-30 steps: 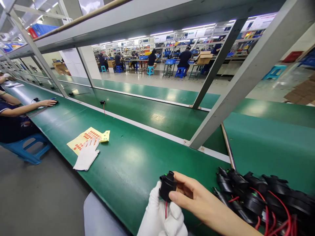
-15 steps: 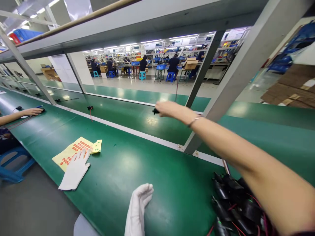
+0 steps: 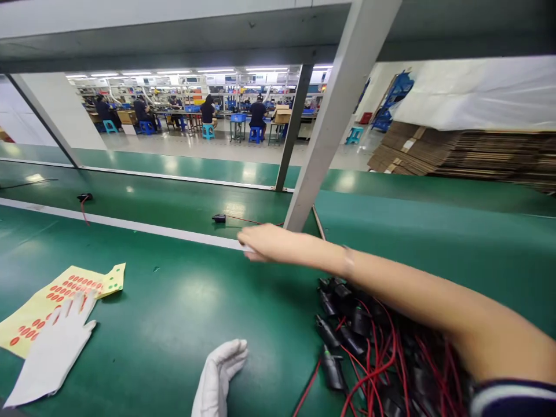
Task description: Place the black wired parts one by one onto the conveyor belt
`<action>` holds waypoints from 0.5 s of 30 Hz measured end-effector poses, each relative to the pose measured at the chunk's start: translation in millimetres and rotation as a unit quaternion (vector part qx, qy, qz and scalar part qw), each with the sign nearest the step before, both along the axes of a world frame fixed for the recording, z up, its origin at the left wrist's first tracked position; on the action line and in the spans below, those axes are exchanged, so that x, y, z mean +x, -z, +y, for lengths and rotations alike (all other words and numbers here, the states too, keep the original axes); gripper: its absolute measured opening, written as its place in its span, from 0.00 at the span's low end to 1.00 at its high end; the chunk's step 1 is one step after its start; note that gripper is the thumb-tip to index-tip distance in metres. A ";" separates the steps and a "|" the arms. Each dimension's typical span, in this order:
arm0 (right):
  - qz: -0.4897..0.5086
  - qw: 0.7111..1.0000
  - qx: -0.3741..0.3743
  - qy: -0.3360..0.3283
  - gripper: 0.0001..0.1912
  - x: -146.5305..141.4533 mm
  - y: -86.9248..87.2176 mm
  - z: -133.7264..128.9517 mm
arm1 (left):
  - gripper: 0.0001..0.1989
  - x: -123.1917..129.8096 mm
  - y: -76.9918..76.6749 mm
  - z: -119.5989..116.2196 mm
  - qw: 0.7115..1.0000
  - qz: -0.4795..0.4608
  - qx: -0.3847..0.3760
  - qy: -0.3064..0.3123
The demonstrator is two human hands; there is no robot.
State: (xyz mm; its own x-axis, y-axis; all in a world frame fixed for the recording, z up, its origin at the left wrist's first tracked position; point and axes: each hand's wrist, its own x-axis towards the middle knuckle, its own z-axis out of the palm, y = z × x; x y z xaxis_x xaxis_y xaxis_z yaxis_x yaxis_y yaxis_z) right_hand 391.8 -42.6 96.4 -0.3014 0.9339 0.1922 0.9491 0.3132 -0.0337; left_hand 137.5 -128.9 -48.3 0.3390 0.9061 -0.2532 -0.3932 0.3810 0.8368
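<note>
My right hand [image 3: 263, 240], bare and smeared by motion, reaches over the white rail [image 3: 191, 235] beside the post. Its fingertips are bent down and partly hidden, with no object visible in them. Just beyond it, on the green surface behind the rail, lies a small black cylindrical part [image 3: 219, 219] with a red wire trailing right behind the hand. My left hand [image 3: 221, 370], in a white glove, rests low at the front with fingers curled together and nothing seen in them. Under my right forearm is a pile of black cylindrical parts with red wires [image 3: 332, 368].
An empty white glove [image 3: 58, 347] lies on a yellow sheet of red oval stickers [image 3: 72, 289] at left. Another black part [image 3: 86, 197] sits behind the rail. A slanted grey post [image 3: 332, 127] rises beside my hand. Flattened cardboard [image 3: 486, 153] is stacked beyond; people sit farther back.
My right hand has let go of the black part behind the rail and drawn back toward me. The view has turned right, showing more of the pile. My left hand keeps its curled pose.
</note>
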 end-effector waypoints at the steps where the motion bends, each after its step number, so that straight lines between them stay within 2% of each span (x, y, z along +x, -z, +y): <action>1: -0.024 0.999 -0.018 -0.024 0.07 2.3 5.4 -30.2 | 0.26 3.3 -0.3 -2.8 1.000 0.004 -0.003 0.008; 4: -0.071 0.997 -0.031 -0.030 0.06 6.8 34.1 -119.0 | 0.26 14.0 1.5 -13.2 0.999 0.007 0.002 0.047; 7: -0.084 0.996 -0.006 0.016 0.12 6.1 74.6 -178.3 | 0.24 24.3 2.7 -22.9 0.995 0.018 0.025 0.092; 9: -0.078 0.996 0.016 0.051 0.20 4.0 98.5 -197.6 | 0.22 29.7 1.4 -26.1 0.992 0.032 0.032 0.115; 11: -0.064 0.995 0.036 0.074 0.24 2.4 113.4 -206.7 | 0.22 34.1 -1.5 -26.4 0.990 0.048 0.036 0.128; 13: -0.042 0.994 0.051 0.081 0.22 0.5 117.9 -211.9 | 0.21 38.2 -5.3 -25.9 0.988 0.071 0.032 0.135; 15: -0.020 0.994 0.060 0.084 0.19 -4.6 115.1 -217.3 | 0.20 42.3 -9.1 -27.7 0.986 0.088 0.028 0.136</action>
State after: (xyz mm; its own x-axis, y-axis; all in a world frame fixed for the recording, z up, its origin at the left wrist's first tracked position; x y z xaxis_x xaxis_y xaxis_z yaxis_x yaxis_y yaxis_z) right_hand 387.2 -260.0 -18.7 -0.1528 0.9430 0.2957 0.9882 0.1499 0.0323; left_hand 179.8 -156.6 -39.2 0.5259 0.8022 -0.2827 -0.1300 0.4043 0.9053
